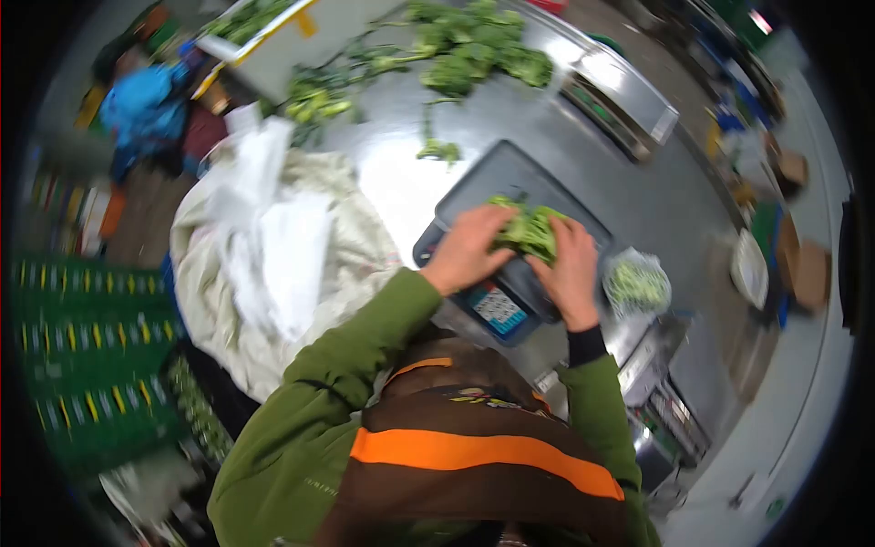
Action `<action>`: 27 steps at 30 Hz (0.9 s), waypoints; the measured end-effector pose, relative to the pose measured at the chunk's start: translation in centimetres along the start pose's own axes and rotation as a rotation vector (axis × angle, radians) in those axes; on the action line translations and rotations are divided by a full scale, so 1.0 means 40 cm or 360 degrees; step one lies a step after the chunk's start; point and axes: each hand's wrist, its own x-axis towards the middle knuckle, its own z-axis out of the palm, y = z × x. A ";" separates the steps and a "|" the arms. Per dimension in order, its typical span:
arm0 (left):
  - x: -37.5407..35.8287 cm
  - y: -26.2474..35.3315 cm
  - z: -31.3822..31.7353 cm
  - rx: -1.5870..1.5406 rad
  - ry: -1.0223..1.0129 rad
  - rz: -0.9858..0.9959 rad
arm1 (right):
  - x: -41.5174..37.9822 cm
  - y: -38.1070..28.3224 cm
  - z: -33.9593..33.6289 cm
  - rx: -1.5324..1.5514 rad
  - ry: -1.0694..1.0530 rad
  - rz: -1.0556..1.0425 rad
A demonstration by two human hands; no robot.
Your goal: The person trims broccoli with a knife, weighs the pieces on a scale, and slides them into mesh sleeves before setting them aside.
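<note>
Both hands, left hand (467, 248), right hand (569, 269), cup greens bunch (529, 230) between grips, over scale (510, 182).

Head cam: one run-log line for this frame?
left hand: on greens bunch | right hand: on same bunch | bunch: over grey scale | bagged greens: right of scale | loose greens: far on steel table

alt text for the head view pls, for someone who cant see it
Both hands, left hand and right hand, cup a bunch of green vegetables on a grey scale atop a steel table. More greens lie beyond.
</note>
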 end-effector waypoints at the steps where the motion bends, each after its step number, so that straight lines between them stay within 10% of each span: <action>1: -0.009 0.024 -0.018 0.0114 -0.0064 -0.0054 | -0.005 -0.002 0.005 -0.0051 -0.0046 -0.0013; 11: -0.182 -0.034 -0.437 0.0770 0.0747 -0.0940 | -0.044 0.054 -0.024 0.0273 0.0103 0.0136; 13: -0.300 -0.139 -0.495 0.1510 0.0449 -0.1000 | -0.039 0.047 -0.037 0.0305 0.0152 0.0226; 15: -0.356 -0.168 -0.518 0.1480 -0.0158 -0.1733 | -0.035 0.043 -0.048 0.0546 0.0165 0.0254; 27: -0.275 -0.048 -0.518 0.0686 0.1242 -0.1010 | -0.049 -0.011 -0.057 0.1002 0.0065 0.0332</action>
